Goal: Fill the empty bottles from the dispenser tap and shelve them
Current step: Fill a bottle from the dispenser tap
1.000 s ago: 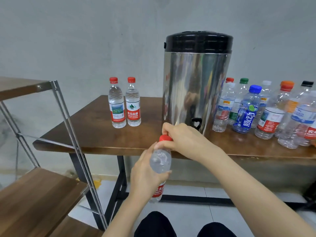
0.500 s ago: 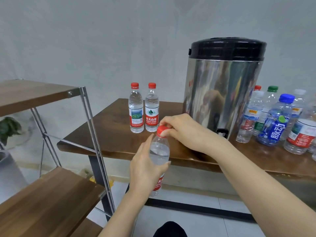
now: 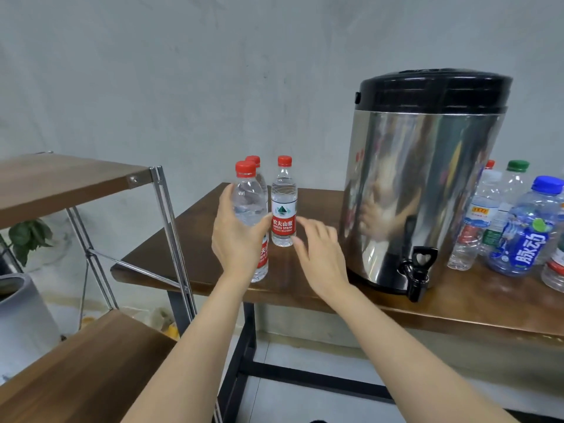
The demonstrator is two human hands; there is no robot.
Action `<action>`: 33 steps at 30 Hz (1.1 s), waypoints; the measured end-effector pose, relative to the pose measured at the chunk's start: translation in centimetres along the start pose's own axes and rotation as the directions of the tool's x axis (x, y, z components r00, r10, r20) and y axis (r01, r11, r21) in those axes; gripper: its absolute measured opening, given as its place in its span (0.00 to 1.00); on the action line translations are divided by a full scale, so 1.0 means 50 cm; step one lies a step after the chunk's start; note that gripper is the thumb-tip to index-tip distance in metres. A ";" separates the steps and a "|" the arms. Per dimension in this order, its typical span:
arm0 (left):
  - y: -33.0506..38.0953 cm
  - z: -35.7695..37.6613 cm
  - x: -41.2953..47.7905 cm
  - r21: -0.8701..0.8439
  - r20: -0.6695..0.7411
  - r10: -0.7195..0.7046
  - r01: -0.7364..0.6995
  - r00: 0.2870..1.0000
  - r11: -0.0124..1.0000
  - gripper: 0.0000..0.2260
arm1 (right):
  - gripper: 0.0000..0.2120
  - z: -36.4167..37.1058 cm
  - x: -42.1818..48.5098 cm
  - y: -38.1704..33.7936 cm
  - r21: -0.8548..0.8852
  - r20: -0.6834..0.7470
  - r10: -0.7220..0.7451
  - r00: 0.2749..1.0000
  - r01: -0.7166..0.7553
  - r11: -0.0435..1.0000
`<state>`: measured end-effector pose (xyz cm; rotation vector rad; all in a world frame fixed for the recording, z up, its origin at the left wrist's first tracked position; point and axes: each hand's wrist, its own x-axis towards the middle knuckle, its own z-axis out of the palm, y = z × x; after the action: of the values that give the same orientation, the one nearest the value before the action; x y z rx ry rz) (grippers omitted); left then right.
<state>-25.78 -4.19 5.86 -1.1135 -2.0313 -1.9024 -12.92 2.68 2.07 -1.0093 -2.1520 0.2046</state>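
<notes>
Two wooden pieces are the biggest things before you. One is the dark, smooth-topped table [image 3: 189,270] that carries the dispenser [image 3: 427,184]. The other, left of the dispenser, is the shelf unit [image 3: 76,370], brown planks on thin metal legs. The dispenser is a tall cylinder of mirror-bright steel under a black plastic lid.

Right of it crowd the empty bottles [image 3: 525,227], clear crinkled plastic with red, green and blue caps. Left of it two red-capped bottles [image 3: 283,209] stand upright close together, and the nearer one shows a red-and-white label.

Your left hand [image 3: 236,239] grasps the held bottle [image 3: 248,203], with fingers and thumb curled round its clear body. The bottle is upright, cap on, left of the dispenser and just in front of those two. You cannot tell whether its base touches the table.

Your right hand [image 3: 320,254] hovers between that bottle and the dispenser, fingers spread and slack, gripping nothing.

The tap [image 3: 419,267] is a small black spout whose handle has a heart-shaped cut-out, and it juts from the dispenser's base.
</notes>
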 end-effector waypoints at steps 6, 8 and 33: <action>-0.090 0.051 0.066 0.017 -0.021 -0.043 0.043 0.999 0.999 0.36 | 0.28 0.077 0.036 0.020 -0.015 0.069 0.123 0.990 -0.123 0.992; -0.111 0.063 0.093 0.019 -0.050 -0.055 0.056 0.997 0.998 0.37 | 0.31 0.093 0.054 0.023 0.006 0.084 0.154 0.984 -0.155 0.988; -0.281 0.212 0.142 0.010 0.071 -0.173 0.173 0.982 0.985 0.52 | 0.46 0.246 0.157 0.093 0.011 0.128 0.347 0.929 -0.352 0.936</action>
<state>-35.22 9.43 -3.41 -1.0490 -2.2370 -1.9623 -21.77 13.38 -4.33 -1.3894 -2.0538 0.4837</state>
